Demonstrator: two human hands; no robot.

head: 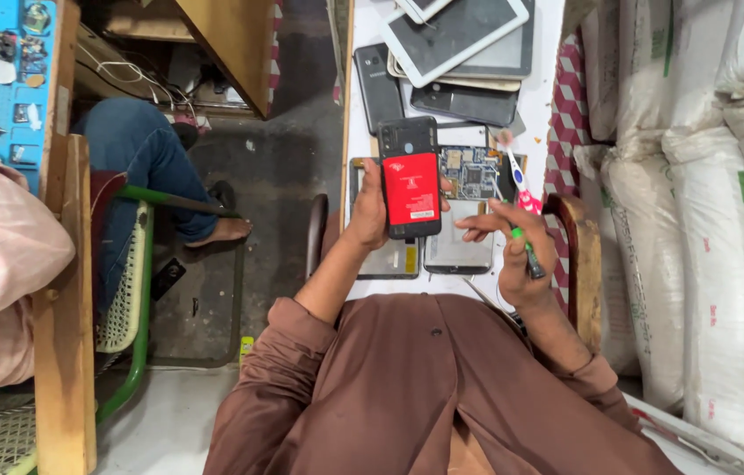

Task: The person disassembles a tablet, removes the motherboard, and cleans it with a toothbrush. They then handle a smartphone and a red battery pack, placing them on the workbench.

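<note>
The left hand (370, 211) grips an opened black phone (410, 176) with a red battery, fingers wrapped round its left edge, above a bare circuit board (470, 171) on the white table (544, 53). The right hand (517, 251) pinches a toothbrush (520, 198), bristles pointing far. 1 stack of tablets (460, 40) lies farther off.
</note>
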